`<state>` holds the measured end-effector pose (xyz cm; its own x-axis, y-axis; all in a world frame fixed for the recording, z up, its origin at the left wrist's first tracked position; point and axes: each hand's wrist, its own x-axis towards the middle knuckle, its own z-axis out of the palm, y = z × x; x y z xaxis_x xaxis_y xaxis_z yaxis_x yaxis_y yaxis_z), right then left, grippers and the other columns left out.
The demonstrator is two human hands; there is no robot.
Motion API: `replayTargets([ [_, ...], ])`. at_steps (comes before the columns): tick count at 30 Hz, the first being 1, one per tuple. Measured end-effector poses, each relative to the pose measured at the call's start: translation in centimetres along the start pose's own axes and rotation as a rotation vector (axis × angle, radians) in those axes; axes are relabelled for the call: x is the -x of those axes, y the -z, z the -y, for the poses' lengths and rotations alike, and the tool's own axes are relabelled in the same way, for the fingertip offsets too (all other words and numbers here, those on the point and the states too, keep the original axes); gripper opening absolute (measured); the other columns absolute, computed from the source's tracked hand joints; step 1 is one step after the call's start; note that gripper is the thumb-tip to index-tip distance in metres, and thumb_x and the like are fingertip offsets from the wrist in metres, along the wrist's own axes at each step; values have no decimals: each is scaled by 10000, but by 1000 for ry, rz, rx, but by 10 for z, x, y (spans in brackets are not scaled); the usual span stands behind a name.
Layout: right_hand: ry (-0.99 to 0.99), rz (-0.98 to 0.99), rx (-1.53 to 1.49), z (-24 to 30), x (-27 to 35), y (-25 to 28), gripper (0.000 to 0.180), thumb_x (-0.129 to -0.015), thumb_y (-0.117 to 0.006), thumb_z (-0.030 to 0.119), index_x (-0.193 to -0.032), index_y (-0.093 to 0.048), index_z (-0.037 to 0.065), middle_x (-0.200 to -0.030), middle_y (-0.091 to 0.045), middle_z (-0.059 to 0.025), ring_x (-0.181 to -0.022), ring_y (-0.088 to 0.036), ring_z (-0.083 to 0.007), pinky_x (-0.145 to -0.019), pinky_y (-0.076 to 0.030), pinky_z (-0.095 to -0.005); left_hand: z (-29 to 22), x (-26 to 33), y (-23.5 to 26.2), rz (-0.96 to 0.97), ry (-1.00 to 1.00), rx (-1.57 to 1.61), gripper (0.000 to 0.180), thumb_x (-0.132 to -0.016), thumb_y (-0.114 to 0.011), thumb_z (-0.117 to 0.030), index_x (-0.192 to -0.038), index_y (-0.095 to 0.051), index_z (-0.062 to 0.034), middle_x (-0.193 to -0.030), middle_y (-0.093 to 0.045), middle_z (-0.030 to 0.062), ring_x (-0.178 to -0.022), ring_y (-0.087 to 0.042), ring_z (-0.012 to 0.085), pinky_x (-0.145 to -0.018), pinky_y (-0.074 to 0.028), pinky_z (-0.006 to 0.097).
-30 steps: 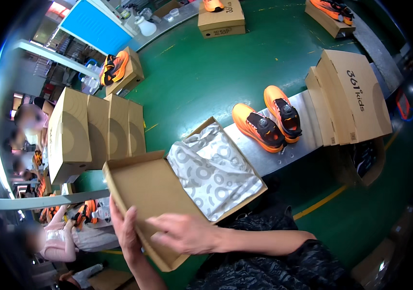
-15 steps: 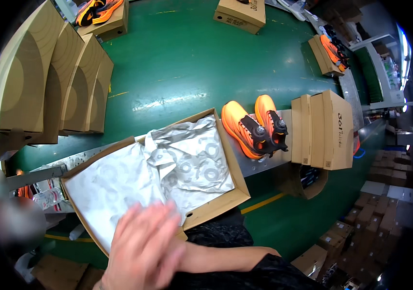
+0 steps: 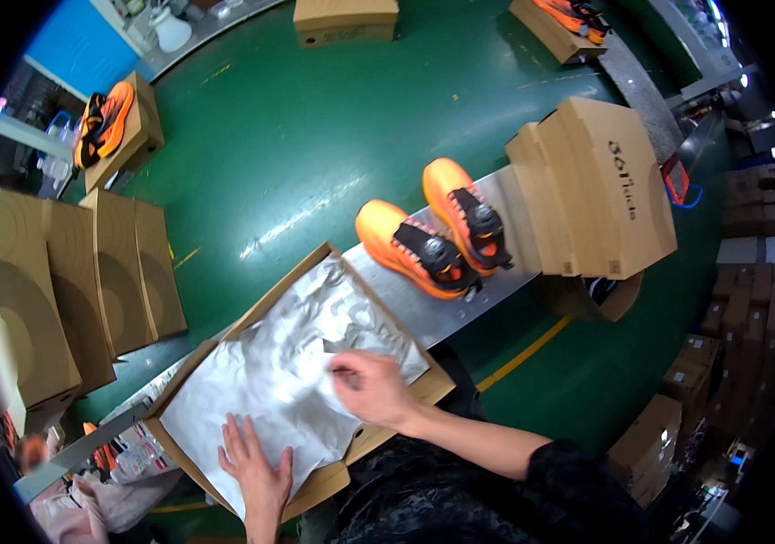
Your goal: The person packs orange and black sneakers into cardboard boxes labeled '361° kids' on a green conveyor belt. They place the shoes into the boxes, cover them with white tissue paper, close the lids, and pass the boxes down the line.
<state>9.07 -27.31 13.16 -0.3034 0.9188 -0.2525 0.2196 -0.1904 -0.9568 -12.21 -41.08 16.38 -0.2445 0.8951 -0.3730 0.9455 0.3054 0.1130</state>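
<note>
Across the near edge of the metal bench (image 3: 492,295), has an open cardboard box (image 3: 434,384) lying askew, with pale wrapping paper (image 3: 224,390) spread over both halves. Lays left hand (image 3: 258,471) palm down on the paper in the box's left half, fingers spread wide. Holds right hand (image 3: 374,390) half curled at the paper near the box's middle; cannot tell whether gripping any of it. Further right on the bench, just beside the box, shows a pair of orange-and-black shoes (image 3: 410,249), toes toward the far edge. Has upright brown cartons (image 3: 600,181) packed together nearer the right end, and a second carton row (image 3: 79,263) toward the left.
</note>
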Motion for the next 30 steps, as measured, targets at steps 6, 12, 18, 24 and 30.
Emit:
replayTargets([
  [6,-177,136,-539,-9,6,169,332,-913,-621,88,-1231,-585,2,-1081,-656,-74,-929,-620,-106,-825,-498,-259,-157,-39,34,-145,-483,455,670,-695,-777,-194,-1287,-508,-28,-1334,-456,209,-1249,-414,385,-1037,-285,495],
  [12,95,-597,406,-40,-12,234,492,-791,-691,80,-1244,-527,-21,-1174,-570,-195,-1018,-610,-301,-846,-508,-363,-235,-135,-3,-138,-710,413,415,-716,-763,-156,-1071,-610,-7,-1203,-516,247,-1093,-511,416,-922,-422,494],
  [18,-289,-343,710,-62,-116,247,799,-715,-729,380,-1344,-429,-10,-1189,-570,-294,-1033,-599,-437,-881,-500,-462,-267,-152,-10,-291,-573,305,620,-716,-787,-224,-1192,-503,54,-1267,-446,260,-1158,-465,401,-953,-374,481],
  [24,34,-390,382,38,-125,274,508,-763,-707,237,-1208,-593,19,-1044,-668,-152,-971,-638,-235,-863,-490,-341,-249,-193,-8,-149,-498,174,512,-774,-718,-275,-1190,-566,-17,-1207,-559,204,-1094,-537,348,-921,-388,486],
  [30,523,-279,-251,164,-25,264,559,-853,-462,57,-1405,-393,4,-1372,-453,-222,-1280,-469,-336,-1063,-410,-433,-184,-159,46,-330,-492,723,315,-867,-647,-174,-1147,-623,-31,-1095,-675,131,-916,-665,306,-810,-524,382],
])
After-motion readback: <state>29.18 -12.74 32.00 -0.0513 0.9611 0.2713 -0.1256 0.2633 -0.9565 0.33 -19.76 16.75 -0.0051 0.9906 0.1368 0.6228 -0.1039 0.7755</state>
